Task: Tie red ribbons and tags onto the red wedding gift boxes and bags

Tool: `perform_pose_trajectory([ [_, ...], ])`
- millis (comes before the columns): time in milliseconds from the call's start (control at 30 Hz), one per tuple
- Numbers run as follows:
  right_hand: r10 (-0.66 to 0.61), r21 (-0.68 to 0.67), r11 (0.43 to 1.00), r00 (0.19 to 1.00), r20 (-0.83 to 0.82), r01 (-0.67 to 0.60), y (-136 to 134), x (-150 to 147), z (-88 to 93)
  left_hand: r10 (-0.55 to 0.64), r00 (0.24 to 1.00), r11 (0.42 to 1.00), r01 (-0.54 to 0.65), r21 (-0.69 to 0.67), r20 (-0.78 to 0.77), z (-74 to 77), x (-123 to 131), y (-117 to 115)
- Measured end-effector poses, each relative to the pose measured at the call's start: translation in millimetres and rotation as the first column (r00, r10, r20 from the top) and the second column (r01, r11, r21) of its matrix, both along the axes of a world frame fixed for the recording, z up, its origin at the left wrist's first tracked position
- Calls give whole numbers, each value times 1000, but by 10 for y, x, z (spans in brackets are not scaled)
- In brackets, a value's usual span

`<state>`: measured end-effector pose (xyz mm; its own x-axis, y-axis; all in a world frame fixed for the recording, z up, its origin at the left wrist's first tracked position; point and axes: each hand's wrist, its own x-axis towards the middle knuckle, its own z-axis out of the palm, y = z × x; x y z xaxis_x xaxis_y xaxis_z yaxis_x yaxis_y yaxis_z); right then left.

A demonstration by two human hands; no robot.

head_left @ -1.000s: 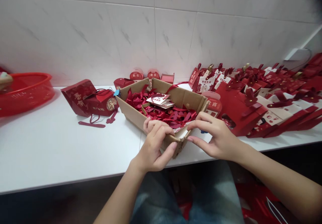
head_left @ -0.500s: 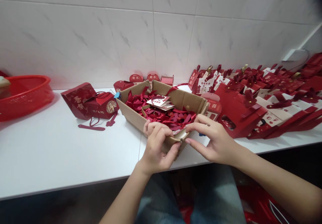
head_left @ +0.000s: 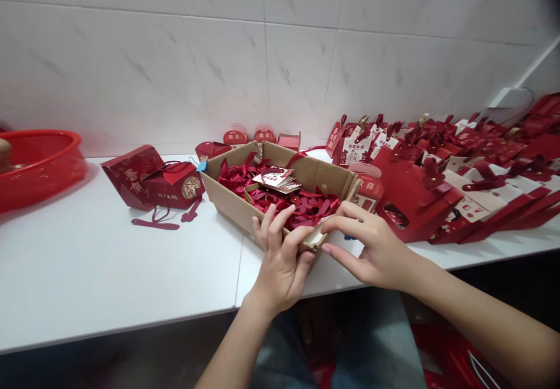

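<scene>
A cardboard box sits tilted at the table's front edge, its near corner toward me. Inside lie many dark red ribbons and a small stack of printed white cards. My left hand grips the near rim between thumb and index finger, with the other fingers lifted and spread along the side. At the same corner, my right hand pinches the rim with thumb and fingertips. A whitish patch shows on the box between both hands.
Many red gift boxes with ribbon handles crowd the right side. Left of the cardboard box, an opened red gift box lies with a loose strap. A red plastic basin stands far left. Behind everything rises a tiled wall.
My left hand's fingers have loosened from their curl and spread upward over the box side. My right hand keeps its pinch at the corner. The view has shifted slightly.
</scene>
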<state>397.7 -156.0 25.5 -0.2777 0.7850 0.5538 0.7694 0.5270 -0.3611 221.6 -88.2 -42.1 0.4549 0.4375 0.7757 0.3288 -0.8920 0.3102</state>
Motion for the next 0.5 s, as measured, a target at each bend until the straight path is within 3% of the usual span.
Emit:
perform_pose_trajectory([
  [133, -2, -5, 1000, 1000, -6, 2, -5, 0, -12, -41, 996, 999, 42, -8, 75, 12, -32, 40],
  [300, 15, 0, 1000, 1000, -25, -15, -2, -1, -21, -21, 981, 999, 29, -41, 192, 142, -17, 48],
  [500, 18, -42, 999, 1000, -14, -18, 4, 20, 8, 52, 996, 995, -46, -83, 78, 324, -17, 54],
])
